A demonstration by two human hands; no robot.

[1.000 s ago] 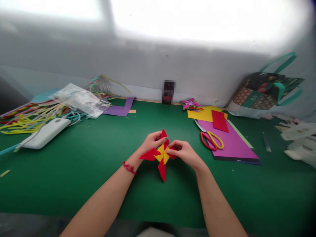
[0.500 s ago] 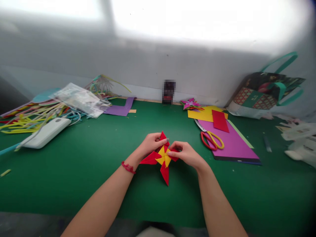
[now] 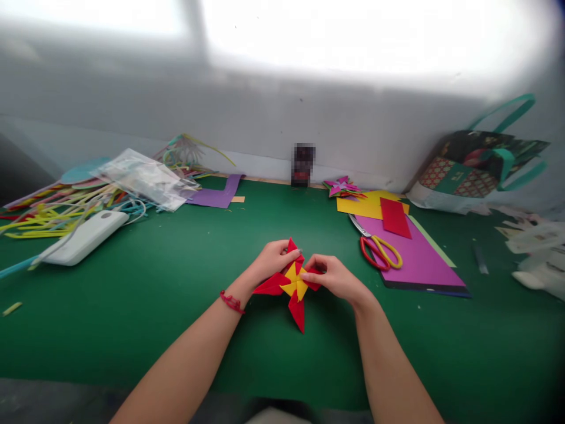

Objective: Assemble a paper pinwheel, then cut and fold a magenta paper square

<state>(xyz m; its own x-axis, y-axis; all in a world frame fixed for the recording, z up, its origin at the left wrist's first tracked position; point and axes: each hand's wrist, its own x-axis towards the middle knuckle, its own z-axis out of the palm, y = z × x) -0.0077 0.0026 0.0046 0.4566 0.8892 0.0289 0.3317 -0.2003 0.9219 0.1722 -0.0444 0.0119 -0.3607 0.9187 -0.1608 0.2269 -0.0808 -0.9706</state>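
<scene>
A folded paper star [image 3: 295,287], red with a yellow centre, is held just above the green table [image 3: 154,306] in the middle of the view. My left hand [image 3: 270,262] pinches its upper left part, thumb on the top red point. My right hand [image 3: 338,277] pinches its right side, fingers curled over the right point. A red string bracelet [image 3: 231,301] circles my left wrist.
Red-and-yellow scissors [image 3: 378,249] lie on a purple sheet [image 3: 415,259] with red and yellow paper to the right. A pink folded star [image 3: 342,186] sits near the wall. A white device [image 3: 82,237], plastic bag [image 3: 141,176] and coloured strips are left. A patterned bag [image 3: 468,168] stands far right.
Both hands and the star have shifted slightly toward me and down, and the star has turned a little in my fingers.
</scene>
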